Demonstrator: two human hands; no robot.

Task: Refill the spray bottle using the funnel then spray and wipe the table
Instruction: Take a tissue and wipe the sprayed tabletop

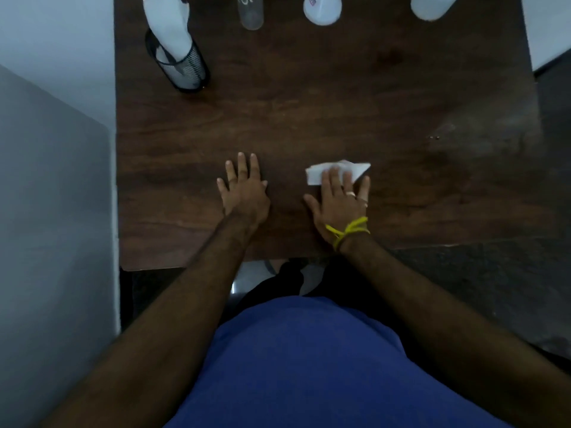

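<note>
My right hand lies flat with straight fingers on a folded white tissue, pressing it onto the dark wooden table near the front edge. My left hand rests palm down with spread fingers on the bare wood, a little to the left of the tissue. At the far edge stand a clear bottle, a white round container and a white bottle, all cut off by the top of the frame. I cannot make out a funnel or a spray head.
A black mesh holder with white tissues stands at the far left of the table. A damp sheen shows on the wood at the right. Walls close in on the left; dark floor lies to the right.
</note>
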